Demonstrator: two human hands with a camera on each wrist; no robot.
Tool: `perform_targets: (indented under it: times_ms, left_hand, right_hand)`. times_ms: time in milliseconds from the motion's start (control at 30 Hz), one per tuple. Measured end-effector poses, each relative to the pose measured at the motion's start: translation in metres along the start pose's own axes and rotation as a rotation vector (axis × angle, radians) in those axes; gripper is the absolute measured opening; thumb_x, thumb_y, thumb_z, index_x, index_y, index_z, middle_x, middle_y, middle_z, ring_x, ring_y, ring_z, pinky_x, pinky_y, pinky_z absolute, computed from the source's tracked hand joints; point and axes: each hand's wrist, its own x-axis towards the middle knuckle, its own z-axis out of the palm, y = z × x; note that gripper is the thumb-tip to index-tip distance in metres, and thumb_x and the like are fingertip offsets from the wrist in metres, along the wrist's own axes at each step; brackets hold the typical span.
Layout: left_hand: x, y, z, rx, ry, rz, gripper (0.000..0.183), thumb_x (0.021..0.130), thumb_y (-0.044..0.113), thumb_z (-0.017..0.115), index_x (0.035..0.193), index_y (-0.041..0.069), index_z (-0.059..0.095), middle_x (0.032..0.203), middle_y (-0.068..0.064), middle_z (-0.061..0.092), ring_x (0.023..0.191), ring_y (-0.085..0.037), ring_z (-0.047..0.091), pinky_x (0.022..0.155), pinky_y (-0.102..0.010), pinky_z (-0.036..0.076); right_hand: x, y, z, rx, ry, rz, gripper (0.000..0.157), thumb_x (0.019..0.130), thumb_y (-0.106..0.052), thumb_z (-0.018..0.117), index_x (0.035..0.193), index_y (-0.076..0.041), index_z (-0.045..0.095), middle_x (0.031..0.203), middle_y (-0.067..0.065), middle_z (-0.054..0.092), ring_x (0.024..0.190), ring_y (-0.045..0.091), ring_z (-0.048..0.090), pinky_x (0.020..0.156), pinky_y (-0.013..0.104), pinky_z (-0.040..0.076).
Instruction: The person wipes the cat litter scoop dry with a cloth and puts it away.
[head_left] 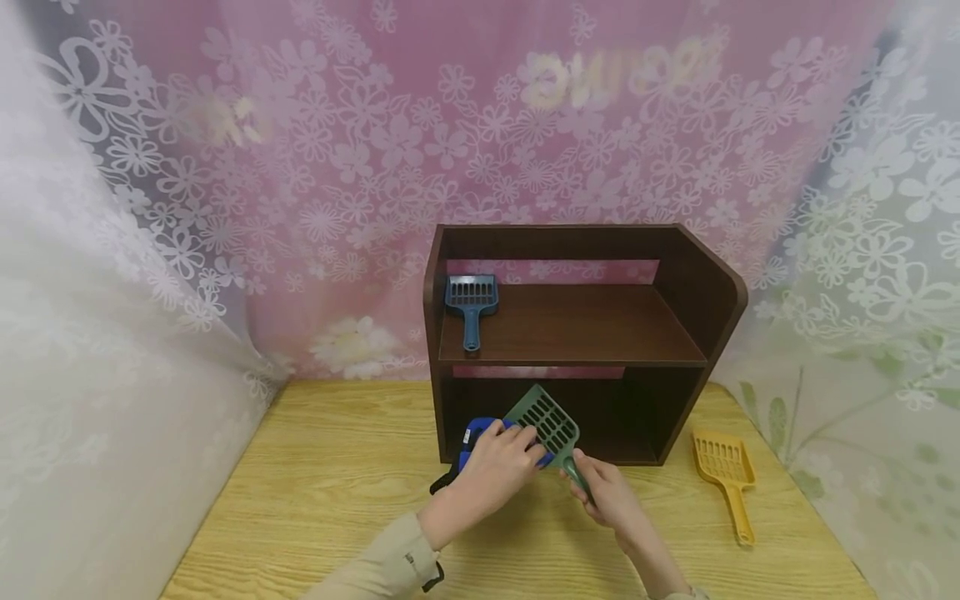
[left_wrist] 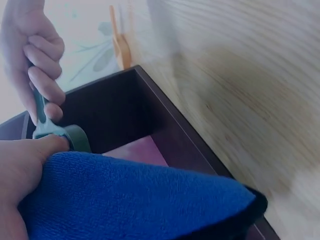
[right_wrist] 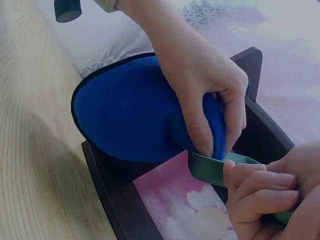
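Note:
My left hand point(head_left: 491, 471) grips a blue cloth with a black edge point(left_wrist: 140, 195), its thumb and fingers pinching it against the head of a green slotted litter scoop point(head_left: 551, 421). In the right wrist view the cloth point(right_wrist: 125, 110) spreads wide and hangs off to the left of that hand, its folded end right at the scoop's rim. My right hand point(head_left: 609, 493) is wrapped around the scoop's handle, and the scoop is held tilted, its head to the upper left. Part of the scoop's head is hidden behind the left hand and the cloth.
Just behind the hands stands a dark brown two-level shelf point(head_left: 585, 325) on a wood-grain table point(head_left: 337, 475). A blue litter scoop point(head_left: 471, 312) lies at the left of its upper level. On the table to the right is a yellow litter scoop point(head_left: 726, 475). Flowered curtains point(head_left: 337, 167) surround the table.

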Motion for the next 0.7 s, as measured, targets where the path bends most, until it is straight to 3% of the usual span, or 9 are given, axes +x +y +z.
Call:
perform_targets:
  times_ms: [233,400,533,700]
  left_hand:
    - [-0.003,-0.022,0.002,0.024,-0.028,-0.045,0.017,0.081,0.040,0.068,0.093,0.027,0.069,0.096,0.006,0.060,0.080,-0.010,0.057,0.065,-0.027,0.035]
    - [-0.003,-0.038,0.000,0.009,0.030,-0.107,0.020,0.080,0.040,0.070,0.094,0.025,0.069,0.090,0.005,0.058,0.076,-0.011,0.056,0.065,-0.027,0.038]
    - [-0.006,-0.048,0.000,-0.060,0.054,-0.224,0.019,0.083,0.040,0.065,0.092,0.024,0.069,0.083,0.005,0.056,0.069,-0.010,0.056,0.062,-0.027,0.038]
    - [-0.010,-0.057,-0.002,-0.241,-0.004,-0.422,0.025,0.088,0.043,0.058,0.092,0.022,0.070,0.082,0.006,0.061,0.066,-0.009,0.058,0.058,-0.027,0.040]
  right_hand:
    - [-0.003,-0.002,-0.001,0.009,-0.020,-0.008,0.054,0.097,-0.047,0.033,0.098,0.002,0.057,0.059,-0.002,0.039,0.037,0.005,0.022,0.034,0.018,0.020]
    - [-0.005,-0.002,-0.003,0.025,-0.025,-0.008,0.057,0.096,-0.050,0.035,0.099,0.003,0.056,0.059,-0.002,0.038,0.038,0.005,0.021,0.035,0.018,0.020]
    - [-0.006,0.003,-0.009,0.036,-0.044,0.006,0.059,0.096,-0.051,0.032,0.102,0.003,0.055,0.060,-0.002,0.037,0.038,0.005,0.021,0.036,0.018,0.020]
    - [-0.008,0.005,-0.016,0.087,-0.078,-0.009,0.056,0.097,-0.050,0.030,0.100,0.002,0.053,0.060,-0.003,0.037,0.037,0.005,0.022,0.036,0.018,0.021]
